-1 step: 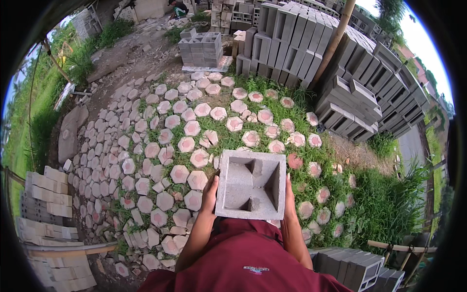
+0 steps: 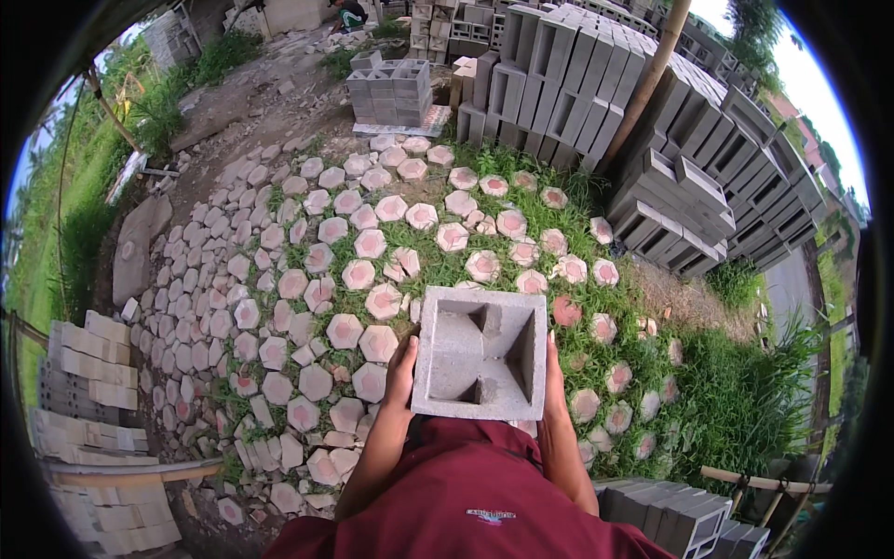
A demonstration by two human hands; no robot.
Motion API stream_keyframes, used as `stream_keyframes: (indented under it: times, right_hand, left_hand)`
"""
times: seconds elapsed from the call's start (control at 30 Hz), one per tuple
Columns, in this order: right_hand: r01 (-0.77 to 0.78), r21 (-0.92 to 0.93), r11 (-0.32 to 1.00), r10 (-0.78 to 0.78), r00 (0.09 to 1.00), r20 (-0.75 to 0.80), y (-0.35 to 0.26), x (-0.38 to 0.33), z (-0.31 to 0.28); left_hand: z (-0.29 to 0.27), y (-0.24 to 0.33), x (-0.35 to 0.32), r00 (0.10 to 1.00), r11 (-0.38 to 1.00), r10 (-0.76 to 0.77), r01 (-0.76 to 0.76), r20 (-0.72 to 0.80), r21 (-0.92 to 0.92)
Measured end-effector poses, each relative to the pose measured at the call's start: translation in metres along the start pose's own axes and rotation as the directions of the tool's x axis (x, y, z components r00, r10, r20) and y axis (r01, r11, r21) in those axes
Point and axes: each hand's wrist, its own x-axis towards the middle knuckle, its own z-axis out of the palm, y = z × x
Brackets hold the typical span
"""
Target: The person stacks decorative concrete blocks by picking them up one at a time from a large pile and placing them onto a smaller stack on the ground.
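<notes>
Both hands are on the load: the left hand [image 2: 402, 373] presses flat against the left side of a grey concrete block [image 2: 480, 354], and the right hand [image 2: 553, 373] clamps the right side, fingers pointing up the frame. That block sits dead centre, just below the middle of the frame, held out in front of the chest with its hollow face turned up at the camera, an angled web showing inside. Under it, at the bottom edge, a dark red shirt [image 2: 475, 503] fills the view, forearms running up from it to the block. Out beyond, hexagonal paving stones [image 2: 372, 303] with pinkish tops lie scattered over grass across the middle and left. Upper right, tall stacks of grey blocks [image 2: 652, 140] lean against a wooden pole [image 2: 643, 84]. A smaller pile of blocks [image 2: 391, 93] stands at top centre. Pale bricks [image 2: 84, 373] are stacked at lower left.
</notes>
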Motion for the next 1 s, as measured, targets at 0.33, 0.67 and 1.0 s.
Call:
stream_keyframes:
  times: [0.33, 0.67, 1.0]
  right_hand:
    - [-0.061, -0.137, 0.989, 0.074, 0.993, 0.091, -0.019, 0.195, 0.059]
    - [-0.014, -0.034, 0.999, 0.020, 0.986, 0.167, -0.084, 0.383, 0.220]
    - [-0.033, -0.163, 0.986, 0.073, 0.967, 0.244, -0.120, 0.522, 0.320]
  left_hand:
    - [-0.001, 0.048, 0.156, 0.992, 0.994, 0.104, -0.107, -0.077, -0.029]
    - [-0.010, 0.173, 0.371, 0.966, 0.966, 0.258, -0.258, 0.008, 0.020]
    - [-0.027, 0.251, 0.509, 0.931, 0.929, 0.364, -0.365, 0.039, 0.057]
